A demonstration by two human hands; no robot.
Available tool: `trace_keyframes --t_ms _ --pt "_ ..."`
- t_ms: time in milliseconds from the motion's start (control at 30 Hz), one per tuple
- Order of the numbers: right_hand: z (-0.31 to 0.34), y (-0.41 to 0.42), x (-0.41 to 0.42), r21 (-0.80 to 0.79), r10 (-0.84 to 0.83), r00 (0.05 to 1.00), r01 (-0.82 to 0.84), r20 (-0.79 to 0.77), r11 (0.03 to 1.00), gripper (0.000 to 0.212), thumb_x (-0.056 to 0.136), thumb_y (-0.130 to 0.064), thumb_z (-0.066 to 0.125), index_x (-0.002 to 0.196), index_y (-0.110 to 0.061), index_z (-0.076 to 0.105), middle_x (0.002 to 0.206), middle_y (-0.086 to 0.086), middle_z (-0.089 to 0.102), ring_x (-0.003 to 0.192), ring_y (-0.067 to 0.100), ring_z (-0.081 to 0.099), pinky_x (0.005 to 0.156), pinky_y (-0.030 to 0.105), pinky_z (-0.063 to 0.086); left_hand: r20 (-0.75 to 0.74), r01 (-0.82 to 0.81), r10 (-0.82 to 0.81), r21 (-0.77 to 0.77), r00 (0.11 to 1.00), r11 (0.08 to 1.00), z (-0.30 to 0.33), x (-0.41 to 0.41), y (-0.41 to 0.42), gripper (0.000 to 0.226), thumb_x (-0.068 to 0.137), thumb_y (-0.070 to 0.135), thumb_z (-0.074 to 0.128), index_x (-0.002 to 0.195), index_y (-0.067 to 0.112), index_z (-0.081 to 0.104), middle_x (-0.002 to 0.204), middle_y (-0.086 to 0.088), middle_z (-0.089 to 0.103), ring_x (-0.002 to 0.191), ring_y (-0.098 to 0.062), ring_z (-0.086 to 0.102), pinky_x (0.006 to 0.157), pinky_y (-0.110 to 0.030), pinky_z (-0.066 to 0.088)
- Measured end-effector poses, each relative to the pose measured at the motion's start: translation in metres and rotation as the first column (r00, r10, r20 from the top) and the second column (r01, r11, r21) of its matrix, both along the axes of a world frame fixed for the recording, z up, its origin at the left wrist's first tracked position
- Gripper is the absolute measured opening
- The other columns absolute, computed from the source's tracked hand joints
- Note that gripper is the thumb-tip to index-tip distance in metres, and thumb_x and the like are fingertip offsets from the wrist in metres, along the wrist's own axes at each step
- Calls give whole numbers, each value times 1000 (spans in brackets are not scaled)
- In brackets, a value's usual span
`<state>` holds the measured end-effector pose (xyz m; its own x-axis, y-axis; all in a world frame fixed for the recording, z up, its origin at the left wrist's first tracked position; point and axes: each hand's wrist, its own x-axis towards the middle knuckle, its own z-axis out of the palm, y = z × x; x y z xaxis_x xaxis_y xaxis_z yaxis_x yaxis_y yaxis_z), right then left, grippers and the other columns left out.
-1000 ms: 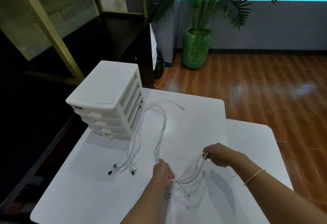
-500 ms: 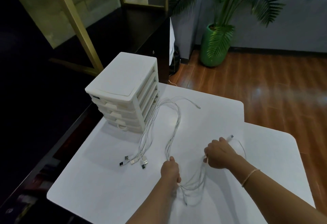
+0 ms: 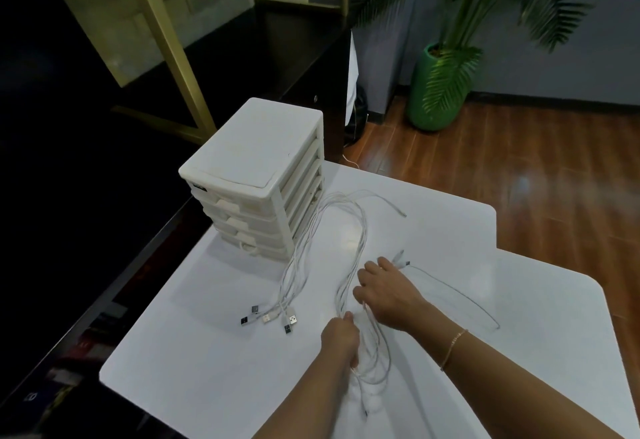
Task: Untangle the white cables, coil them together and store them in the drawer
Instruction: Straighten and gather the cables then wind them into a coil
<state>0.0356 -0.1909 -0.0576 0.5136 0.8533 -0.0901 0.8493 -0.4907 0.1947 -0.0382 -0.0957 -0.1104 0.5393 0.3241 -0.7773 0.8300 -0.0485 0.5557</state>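
- left hand: fingers curled round the white cables, loops hanging just below the fist
- right hand: pinches cable ends at fingertips, strand under palm
- USB plugs left of both hands; closed drawer unit beyond

Smooth matt white table, white plastic drawer unit, glossy wooden floor.
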Motion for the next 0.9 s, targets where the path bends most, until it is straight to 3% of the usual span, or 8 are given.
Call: trace_keyframes --t_ms 100,200,300,400,567,767,833,900 --pt "10 2 14 100 -84 996 80 41 992 30 38 -3 83 52 -17 61 50 0 48 44 17 47 49 23 40 -86 73 -69 50 994 996 3 1 6 46 103 23 27 138 -3 39 132 -19 53 120 -31 54 97 -34 46" --pt "18 -5 32 131 -246 967 236 62 963 28 47 -6 86 60 -15 63 52 2 51 42 20 49 49 28 42 -88 118 -107 125 990 985 6 4 12 49 102 17 26 148 2 19 140 -18 44 127 -28 47 96 -28 42" --pt "35 -17 47 71 -408 910 403 71 912 9 88 -20 60 96 -16 62 88 5 65 82 26 62 75 33 40 -150 306 -276 238 949 922 8 6 11 54 101 13 33 150 3 12 143 -17 40 126 -26 47 97 -27 41" --pt "53 -31 55 103 -565 825 561 13 822 23 95 -22 45 115 -16 55 111 4 64 102 26 59 87 33 37 -191 421 -382 249 904 872 11 11 13 69 94 16 53 148 0 14 141 -18 43 121 -26 50 92 -27 45" --pt "63 -54 66 282 -796 542 835 -269 473 31 91 -36 56 112 -14 56 98 9 67 89 28 62 72 30 42 -255 595 -538 332 804 732 14 14 13 62 97 10 44 149 0 12 140 -16 44 127 -25 46 100 -27 40" --pt "62 -72 73 240 -790 172 970 -588 33 52 91 -53 50 85 -3 64 72 10 65 68 25 64 65 29 48 -297 674 -605 359 739 646 17 18 13 68 97 6 44 150 2 1 146 -17 35 134 -25 38 103 -26 35" --pt "68 -74 75 262 -820 196 963 -538 59 49 91 -48 52 88 -1 64 78 10 63 70 24 57 66 30 45 -332 717 -636 367 696 593 15 17 12 65 97 6 43 150 3 4 145 -17 37 133 -25 39 102 -26 36" --pt "74 -70 73 290 -838 283 944 -466 157 40 90 -41 59 95 -2 64 96 13 62 83 26 55 69 31 44 -329 728 -653 386 682 566 15 16 11 62 97 5 41 150 5 8 143 -16 40 131 -24 42 100 -25 38"
